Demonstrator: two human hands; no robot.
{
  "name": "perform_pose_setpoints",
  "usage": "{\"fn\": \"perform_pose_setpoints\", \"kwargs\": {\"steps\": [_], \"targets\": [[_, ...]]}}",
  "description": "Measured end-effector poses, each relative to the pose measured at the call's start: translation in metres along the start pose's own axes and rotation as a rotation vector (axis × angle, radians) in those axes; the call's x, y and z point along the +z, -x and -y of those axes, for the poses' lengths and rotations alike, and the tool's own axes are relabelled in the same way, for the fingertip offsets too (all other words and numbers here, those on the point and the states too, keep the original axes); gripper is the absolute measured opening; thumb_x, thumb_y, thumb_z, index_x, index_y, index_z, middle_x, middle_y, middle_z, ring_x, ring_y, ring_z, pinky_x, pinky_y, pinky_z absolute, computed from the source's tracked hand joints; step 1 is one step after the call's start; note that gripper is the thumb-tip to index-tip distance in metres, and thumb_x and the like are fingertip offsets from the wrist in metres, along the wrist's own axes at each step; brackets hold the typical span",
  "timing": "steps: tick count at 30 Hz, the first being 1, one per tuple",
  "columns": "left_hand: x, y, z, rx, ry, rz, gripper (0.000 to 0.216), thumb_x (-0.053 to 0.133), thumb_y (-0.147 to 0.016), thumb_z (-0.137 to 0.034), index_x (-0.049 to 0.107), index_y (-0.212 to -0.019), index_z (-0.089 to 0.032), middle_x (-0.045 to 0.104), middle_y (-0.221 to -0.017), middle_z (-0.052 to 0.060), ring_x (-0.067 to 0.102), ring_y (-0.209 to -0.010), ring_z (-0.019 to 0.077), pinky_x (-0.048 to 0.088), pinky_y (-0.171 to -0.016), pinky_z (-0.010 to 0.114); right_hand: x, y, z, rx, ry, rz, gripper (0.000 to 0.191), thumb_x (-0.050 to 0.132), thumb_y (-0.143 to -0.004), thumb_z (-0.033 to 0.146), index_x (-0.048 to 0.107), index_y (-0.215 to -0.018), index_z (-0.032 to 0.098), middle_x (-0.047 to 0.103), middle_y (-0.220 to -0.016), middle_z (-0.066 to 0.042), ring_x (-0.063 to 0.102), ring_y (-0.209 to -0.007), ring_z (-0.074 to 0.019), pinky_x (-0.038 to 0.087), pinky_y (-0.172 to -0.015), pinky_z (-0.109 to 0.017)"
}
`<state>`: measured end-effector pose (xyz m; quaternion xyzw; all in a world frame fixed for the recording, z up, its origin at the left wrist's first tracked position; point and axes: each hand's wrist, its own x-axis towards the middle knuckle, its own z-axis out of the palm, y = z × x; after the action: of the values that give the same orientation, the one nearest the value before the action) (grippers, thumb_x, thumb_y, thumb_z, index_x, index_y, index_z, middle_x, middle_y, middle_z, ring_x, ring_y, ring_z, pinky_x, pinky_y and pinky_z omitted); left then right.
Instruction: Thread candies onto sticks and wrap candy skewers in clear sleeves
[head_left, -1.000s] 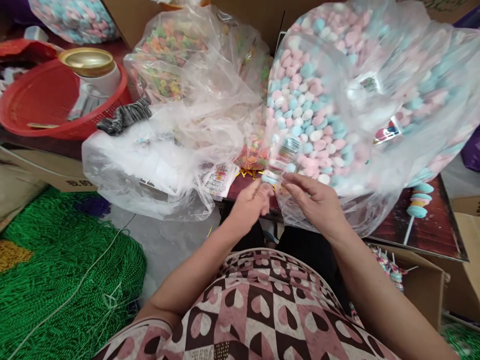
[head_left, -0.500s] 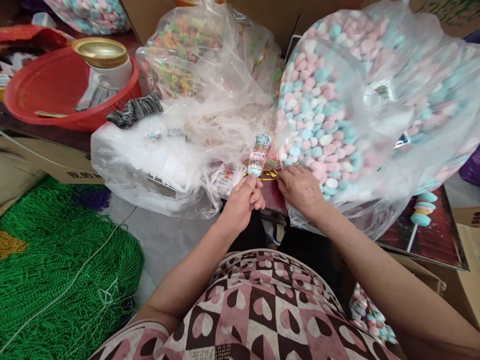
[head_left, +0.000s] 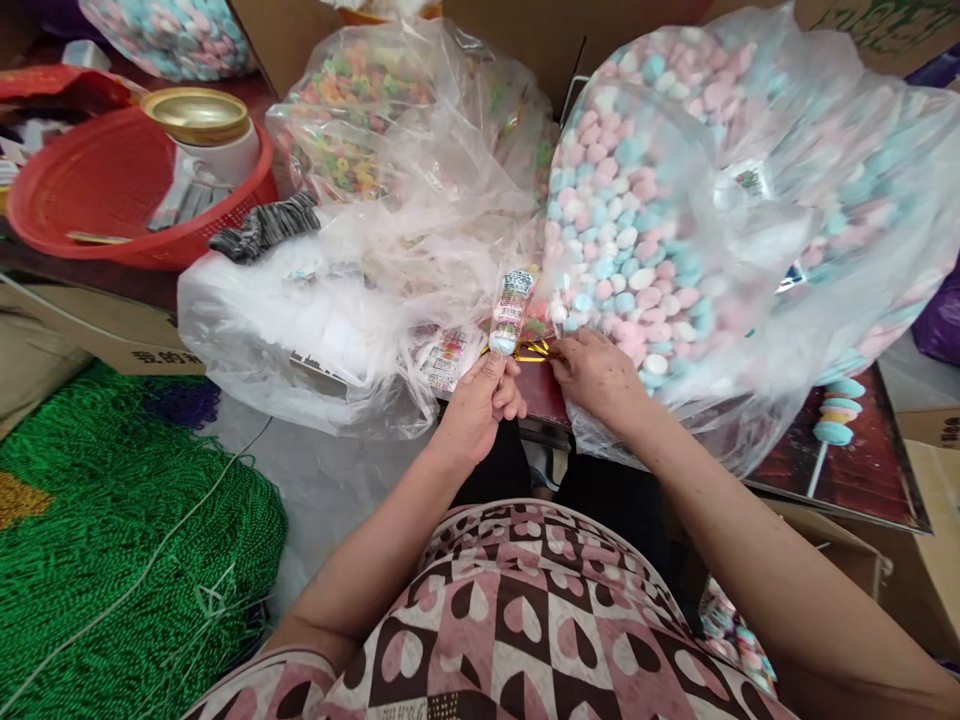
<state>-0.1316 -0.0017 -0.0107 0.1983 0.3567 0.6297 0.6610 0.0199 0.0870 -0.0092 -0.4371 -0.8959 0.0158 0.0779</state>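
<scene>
So: left hand (head_left: 480, 405) holds wrapper (head_left: 513, 303), candy (head_left: 503, 343) inside.

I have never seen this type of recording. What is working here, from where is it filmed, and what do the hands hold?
No machine is here: you see a person's own bare hands, filmed from a camera on the head. The left hand holds a wrapped candy. The right hand is at thin gold strips; whether it grips them is unclear. On the table are bags of pastel pieces and colourful rings, a red basket and an unwrapped candy stick.
</scene>
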Motion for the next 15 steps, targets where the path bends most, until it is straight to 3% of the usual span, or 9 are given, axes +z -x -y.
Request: {"fn": "perform_pose_setpoints", "kwargs": {"steps": [3,6,10,15], "targets": [[0.000,0.001,-0.001,-0.009,-0.019,-0.011,0.035,0.063,-0.085,-0.050,0.053,-0.078,-0.017,0.031,-0.045,-0.011,0.036,-0.039,0.0054,0.043,-0.051,0.022,0.003,-0.005,0.005,0.040,0.065,-0.023,0.024,0.044,-0.090,0.018,0.066,-0.081,0.016,0.067,-0.082,-0.014,0.060,-0.082,-0.0273,0.040,-0.065,-0.035],[0.000,0.001,-0.002,-0.014,-0.041,-0.019,0.037,0.064,-0.084,-0.052,0.052,-0.078,-0.017,0.031,-0.045,-0.011,0.036,-0.039,0.0052,0.042,-0.051,0.021,0.005,-0.007,0.002,0.078,-0.018,-0.031,0.019,0.048,-0.085,0.017,0.064,-0.075,0.018,0.067,-0.078,-0.012,0.060,-0.078,-0.0249,0.040,-0.063,-0.033],[0.000,0.002,0.000,-0.008,-0.066,-0.003,0.037,0.064,-0.084,-0.053,0.051,-0.079,-0.018,0.031,-0.046,-0.011,0.036,-0.039,0.0052,0.042,-0.052,0.021,0.006,-0.003,-0.006,0.203,-0.377,-0.090,0.009,0.054,-0.074,0.015,0.061,-0.071,0.020,0.066,-0.070,-0.005,0.060,-0.067,-0.0192,0.042,-0.062,-0.030],[0.001,0.003,0.006,0.046,-0.161,0.023,0.036,0.061,-0.085,-0.052,0.052,-0.080,-0.018,0.033,-0.046,-0.011,0.037,-0.040,0.0052,0.041,-0.051,0.021,-0.004,0.003,-0.006,0.451,-0.960,-0.140,0.004,0.056,-0.074,0.025,0.055,-0.074,0.021,0.057,-0.054,0.004,0.046,-0.042,-0.0107,0.035,-0.044,-0.024]]}}
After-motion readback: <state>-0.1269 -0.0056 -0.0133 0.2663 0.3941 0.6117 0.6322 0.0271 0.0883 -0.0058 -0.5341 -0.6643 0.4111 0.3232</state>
